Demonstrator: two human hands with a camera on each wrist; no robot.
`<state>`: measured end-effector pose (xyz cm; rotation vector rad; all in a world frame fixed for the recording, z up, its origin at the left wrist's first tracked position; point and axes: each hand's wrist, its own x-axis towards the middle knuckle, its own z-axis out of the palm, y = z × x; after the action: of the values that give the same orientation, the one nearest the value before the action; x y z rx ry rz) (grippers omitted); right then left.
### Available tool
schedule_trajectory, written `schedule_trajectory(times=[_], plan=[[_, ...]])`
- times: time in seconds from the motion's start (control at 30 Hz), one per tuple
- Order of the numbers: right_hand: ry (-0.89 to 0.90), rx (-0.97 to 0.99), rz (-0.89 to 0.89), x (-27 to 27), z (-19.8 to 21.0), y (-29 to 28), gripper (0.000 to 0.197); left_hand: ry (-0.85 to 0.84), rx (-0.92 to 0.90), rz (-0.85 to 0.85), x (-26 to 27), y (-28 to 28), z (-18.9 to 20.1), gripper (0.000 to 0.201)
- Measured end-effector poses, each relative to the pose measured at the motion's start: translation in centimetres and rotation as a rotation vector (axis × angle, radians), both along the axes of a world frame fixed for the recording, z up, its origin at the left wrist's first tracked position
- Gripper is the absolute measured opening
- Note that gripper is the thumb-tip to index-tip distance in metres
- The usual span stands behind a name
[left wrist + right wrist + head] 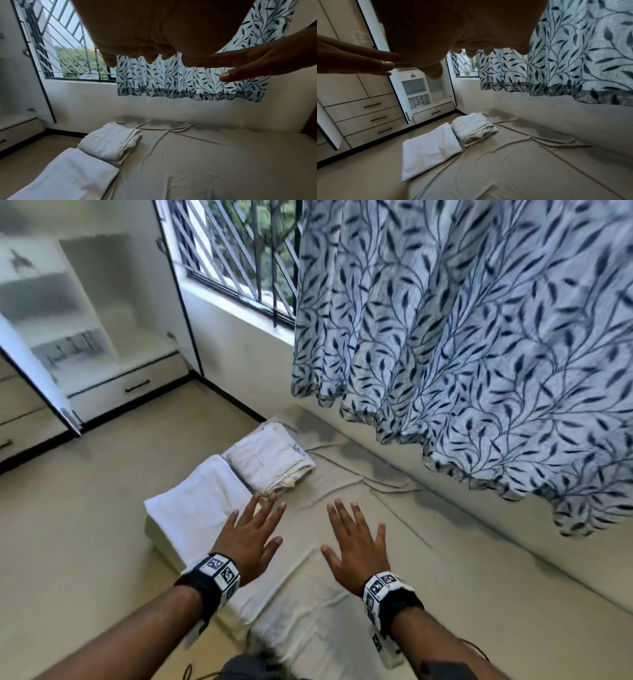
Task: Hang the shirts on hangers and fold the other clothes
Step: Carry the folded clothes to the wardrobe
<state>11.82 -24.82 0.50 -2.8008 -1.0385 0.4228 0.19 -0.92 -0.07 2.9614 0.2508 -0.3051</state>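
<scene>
Both hands, left (248, 537) and right (356, 546), spread flat, grip empty; folded clothes (270, 462) just beyond left fingertips.

Light: daylight thru barred window (236, 251), room evenly bright in head view.
Wrist views: dimmer, bluish; palms backlit, near-black.
Shadows: soft, under curtain (479, 337) hem on wall.
Blur: wardrobe (51, 320) smeared at left.
Distortion: wide-angle bending toward edges.

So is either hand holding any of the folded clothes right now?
No, the left hand and right hand are spread flat and empty above the bed sheet.
</scene>
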Motion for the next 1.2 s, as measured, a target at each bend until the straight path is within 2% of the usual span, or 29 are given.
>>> schedule_trajectory(times=[0.13, 0.3, 0.7, 0.77, 0.9, 1.0, 1.13, 1.2], plan=[[-0.007, 0.005, 0.085, -0.7, 0.3, -0.3, 0.082, 0.026, -0.037, 0.106, -2.3, -0.8, 0.3, 0.076], [0.007, -0.012, 0.224, -2.0, 0.0, 1.6, 0.081, 0.018, -0.106, 0.324, -5.7, -0.8, -0.2, 0.073], [0.055, -0.020, 0.507, -3.8, 0.1, 13.5, 0.079, 0.111, -0.103, 0.678, -14.0, 5.8, -0.4, 0.087], [0.056, -0.020, 0.542, -3.8, -0.3, 16.2, 0.079, 0.118, -0.111, 0.720, -14.4, 7.8, -0.7, 0.088], [0.069, -0.044, 0.586, -3.8, -1.4, 21.9, 0.078, 0.132, -0.150, 0.780, -15.3, 12.4, -1.9, 0.075], [0.064, -0.067, 0.596, -3.8, -2.2, 26.1, 0.077, 0.100, -0.141, 0.778, -15.4, 16.5, -2.8, 0.074], [0.097, -0.112, 0.583, -3.6, -4.9, 34.9, 0.075, 0.093, -0.159, 0.770, -15.3, 26.4, -5.9, 0.074], [0.111, -0.129, 0.550, -3.2, -6.7, 40.9, 0.074, 0.059, -0.174, 0.764, -14.8, 33.3, -8.2, 0.073]])
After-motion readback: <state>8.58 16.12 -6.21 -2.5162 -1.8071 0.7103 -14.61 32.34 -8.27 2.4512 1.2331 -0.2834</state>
